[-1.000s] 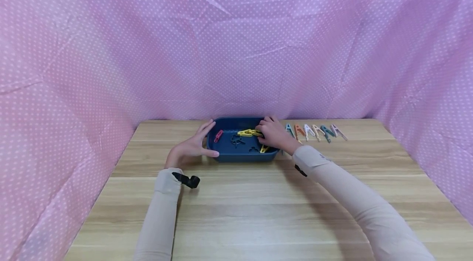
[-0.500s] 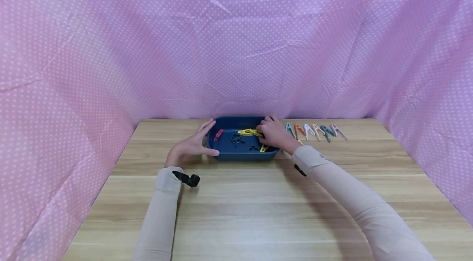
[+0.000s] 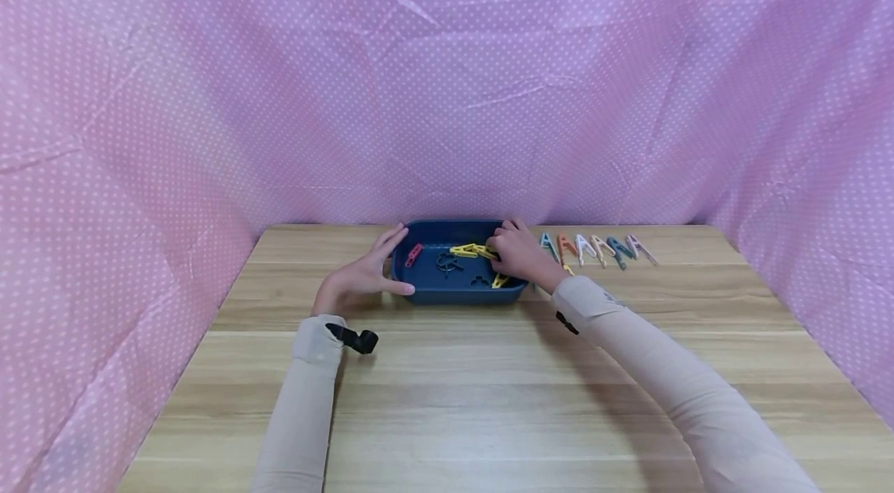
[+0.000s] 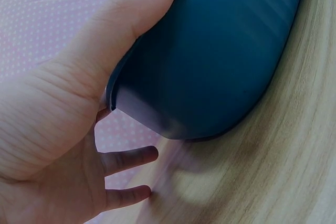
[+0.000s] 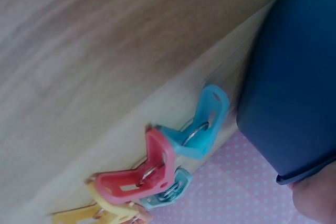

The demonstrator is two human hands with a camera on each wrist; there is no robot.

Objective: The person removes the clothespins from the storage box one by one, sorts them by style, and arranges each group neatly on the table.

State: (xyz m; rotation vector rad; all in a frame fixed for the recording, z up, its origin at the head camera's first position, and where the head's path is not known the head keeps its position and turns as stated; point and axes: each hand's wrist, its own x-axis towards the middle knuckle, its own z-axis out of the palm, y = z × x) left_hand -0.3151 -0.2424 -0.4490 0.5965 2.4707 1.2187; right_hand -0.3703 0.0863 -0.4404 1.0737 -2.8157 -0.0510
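A dark blue plastic tray (image 3: 464, 296) stands near the back edge of the table. At its left end my left hand (image 3: 363, 274) grips the rim, thumb on the near side and fingers at the far side. The left wrist view shows the thumb (image 4: 142, 3) over the rim and two fingers stretched apart from it. My right hand (image 3: 520, 252) holds the right end, fingers bent over the rim; its fingertips are partly hidden. In the tray lie a red clothespin (image 3: 414, 255), yellow clothespins (image 3: 464, 250) and a dark clip with a ring (image 3: 448, 265).
To the right of the tray, several clothespins (image 3: 601, 246) form a row along the table's back edge. More stand behind the right wrist, among them a blue clothespin (image 5: 207, 119) and a red clothespin (image 5: 147, 169). A pink dotted cloth (image 3: 447, 89) hangs behind the table (image 3: 454, 392).
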